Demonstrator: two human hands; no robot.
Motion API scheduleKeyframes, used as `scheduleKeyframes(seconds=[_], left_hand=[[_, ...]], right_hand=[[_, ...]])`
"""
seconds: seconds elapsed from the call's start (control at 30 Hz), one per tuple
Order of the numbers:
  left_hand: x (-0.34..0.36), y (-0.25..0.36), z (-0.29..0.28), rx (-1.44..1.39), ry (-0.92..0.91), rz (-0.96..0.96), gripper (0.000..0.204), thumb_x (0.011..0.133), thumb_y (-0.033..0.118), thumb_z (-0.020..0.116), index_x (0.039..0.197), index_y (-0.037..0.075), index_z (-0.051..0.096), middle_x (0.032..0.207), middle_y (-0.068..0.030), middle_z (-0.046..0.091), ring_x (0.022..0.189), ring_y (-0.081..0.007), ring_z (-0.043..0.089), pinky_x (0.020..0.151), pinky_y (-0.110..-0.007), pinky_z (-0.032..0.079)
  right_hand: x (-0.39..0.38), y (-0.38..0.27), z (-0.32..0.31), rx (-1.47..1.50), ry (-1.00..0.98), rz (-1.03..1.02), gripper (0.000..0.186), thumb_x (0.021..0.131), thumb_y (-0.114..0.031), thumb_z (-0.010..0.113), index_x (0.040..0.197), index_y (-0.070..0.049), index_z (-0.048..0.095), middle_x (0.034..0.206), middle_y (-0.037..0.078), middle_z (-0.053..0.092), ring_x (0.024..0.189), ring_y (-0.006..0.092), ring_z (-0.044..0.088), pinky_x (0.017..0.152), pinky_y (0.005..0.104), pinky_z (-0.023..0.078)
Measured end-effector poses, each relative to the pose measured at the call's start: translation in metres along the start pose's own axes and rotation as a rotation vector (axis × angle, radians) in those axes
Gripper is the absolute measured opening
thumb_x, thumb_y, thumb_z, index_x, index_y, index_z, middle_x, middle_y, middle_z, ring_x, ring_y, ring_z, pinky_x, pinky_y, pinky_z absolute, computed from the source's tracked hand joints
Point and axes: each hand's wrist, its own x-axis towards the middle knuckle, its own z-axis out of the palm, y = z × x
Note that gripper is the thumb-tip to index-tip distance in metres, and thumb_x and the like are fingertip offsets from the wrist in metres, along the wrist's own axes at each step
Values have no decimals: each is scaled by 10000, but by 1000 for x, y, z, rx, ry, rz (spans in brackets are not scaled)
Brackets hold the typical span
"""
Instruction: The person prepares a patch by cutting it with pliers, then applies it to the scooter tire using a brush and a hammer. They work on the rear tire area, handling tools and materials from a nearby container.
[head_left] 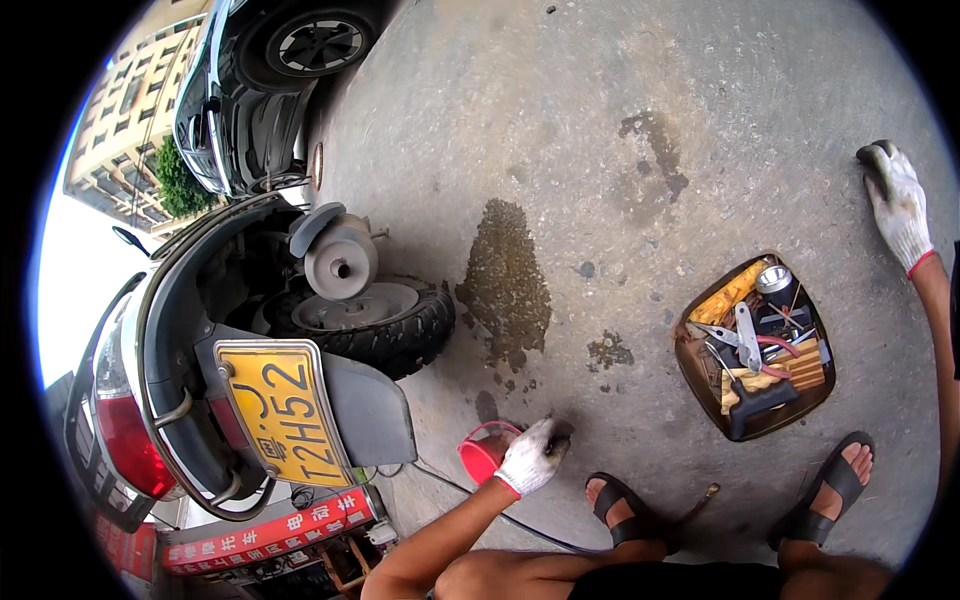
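My left hand (pixel 537 458), in a white knit glove with dark fingertips, is low over the concrete, just right of a small red bucket (pixel 482 458). Its fingers are curled inward, and whatever they may hold is hidden. Out at the far right, my right hand (pixel 898 205) wears a matching glove with a soiled thumb and fingertips. Its fingers bend loosely, with nothing visible in them. Between my hands sits a tool tray (pixel 690 375), holding pliers (pixel 747 338), a dark-handled tool (pixel 760 402), a metal-topped can (pixel 773 280) and yellow cloth (pixel 728 295).
A scooter's rear stands at left, with its tyre (pixel 425 335), muffler (pixel 341 265) and yellow plate (pixel 285 410). A dark hose (pixel 465 490) runs past the bucket toward my sandalled feet (pixel 622 510). Wet patches (pixel 508 280) mark the concrete. A black car (pixel 255 100) is parked beyond.
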Motion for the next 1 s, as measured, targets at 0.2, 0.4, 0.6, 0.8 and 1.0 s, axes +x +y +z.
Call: scheduleKeyframes(seconds=[0.2,0.4,0.6,0.8,1.0], left_hand=[[6,3,28,-75,11,-98,182,910,153,647,1045,32,631,914,-194,641,845,-371,644,737,-419,513],[23,9,43,-171,28,-14,220,918,222,666,945,21,584,815,-211,579,749,-409,589,664,-461,464],[32,11,32,-243,-120,-246,205,922,216,641,1010,34,606,912,-215,646,878,-406,623,766,-454,494],[18,7,35,-264,-220,-340,305,916,250,654,1126,31,617,986,-238,671,932,-418,658,791,-452,520],[1,8,41,-221,-183,-207,305,909,252,645,1109,23,617,986,-250,676,953,-441,645,808,-475,507]], right_hand=[[7,-43,28,-45,67,-59,483,877,-25,626,1345,-79,519,1401,139,507,1334,348,465,1144,430,387],[5,-18,31,-74,65,-54,471,901,-25,602,1363,-82,528,1432,132,508,1338,339,481,1146,428,387],[5,-6,34,-108,55,-41,441,941,-60,589,1376,-95,525,1432,118,515,1333,316,489,1145,417,389],[11,-33,24,-21,69,-87,388,918,-117,610,1305,-115,575,1372,123,548,1293,337,502,1106,446,397],[10,-31,16,-2,153,-123,388,885,-132,637,1270,-127,589,1328,116,572,1236,345,527,1057,453,421]])
